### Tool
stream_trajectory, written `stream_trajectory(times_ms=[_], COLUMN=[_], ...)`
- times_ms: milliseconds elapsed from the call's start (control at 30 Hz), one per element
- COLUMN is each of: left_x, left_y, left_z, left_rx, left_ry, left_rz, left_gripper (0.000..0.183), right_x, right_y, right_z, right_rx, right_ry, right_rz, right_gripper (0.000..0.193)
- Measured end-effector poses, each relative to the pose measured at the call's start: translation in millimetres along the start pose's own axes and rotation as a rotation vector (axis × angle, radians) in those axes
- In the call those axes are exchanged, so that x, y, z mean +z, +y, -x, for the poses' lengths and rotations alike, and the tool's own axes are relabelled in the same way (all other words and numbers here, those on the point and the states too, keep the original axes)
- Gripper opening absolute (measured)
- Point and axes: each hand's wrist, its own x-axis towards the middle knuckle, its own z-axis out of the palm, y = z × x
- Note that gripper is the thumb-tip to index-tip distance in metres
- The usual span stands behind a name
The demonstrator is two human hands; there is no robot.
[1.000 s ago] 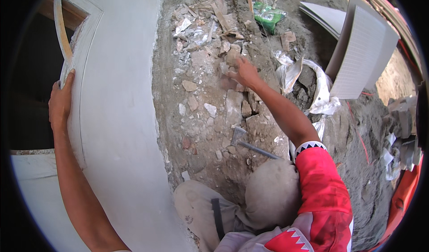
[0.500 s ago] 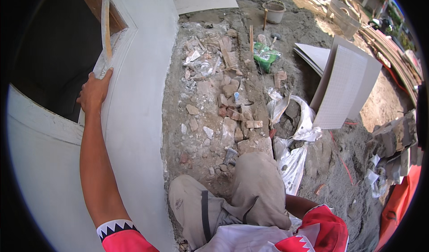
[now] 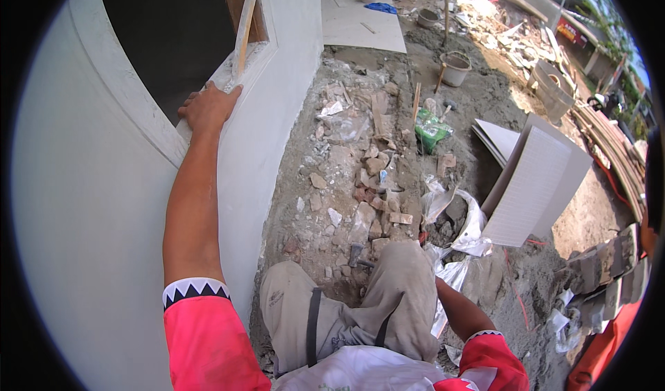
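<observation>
The left hand (image 3: 210, 108) lies with fingers spread over the sill (image 3: 253, 60) of the dark opening, near the foot of a wood strip (image 3: 244, 31), while the right hand is hidden behind the knee (image 3: 413, 270), its grip impossible to tell. A sideways slip on the sill could knock the strip over, and a shift of weight could roll the loose rubble (image 3: 375, 166) near the hammer (image 3: 355, 254). Pale wall (image 3: 299, 45) bounds this uneven strip of ground, with sheets (image 3: 537, 180) and a bucket (image 3: 456, 74) farther out in the open yard.

Smooth matt wall (image 3: 114, 232) — rough rubble (image 3: 375, 166) — glossy green plastic bag (image 3: 432, 135)
</observation>
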Motion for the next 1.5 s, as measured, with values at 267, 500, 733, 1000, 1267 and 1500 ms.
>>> stream_trajectory(times_ms=[267, 500, 733, 1000, 1267, 1500], left_x=[13, 18, 18, 33, 15, 25], left_y=[-3, -7, -8, -2, -3, -74], left_z=[-10, -15, -14, -24, 32, 256], left_rx=[-0.001, 0.033, 0.045, 0.013, 0.512, 0.693], left_ry=[0.094, 0.107, 0.105, 0.138, 0.505, 0.784], left_rz=[-0.014, 0.001, 0.032, 0.117, 0.693, 0.974], left_gripper=[0.082, 0.082, 0.084, 0.081, 0.057, 0.033], right_x=[-133, -85, -42, 3, -11, -18], right_y=[-104, -231, -256, -258, -260, -241], right_z=[-74, -113, -77, -49, -62, -77], right_rx=[-0.25, -0.325, -0.325, -0.294, -0.306, -0.415], right_ry=[-0.249, -0.242, -0.183, -0.088, -0.078, -0.055], right_rz=[0.697, 0.995, 0.913, 0.83, 0.939, 0.899], right_gripper=[0.026, 0.02, 0.02, 0.02, 0.035, 0.04])
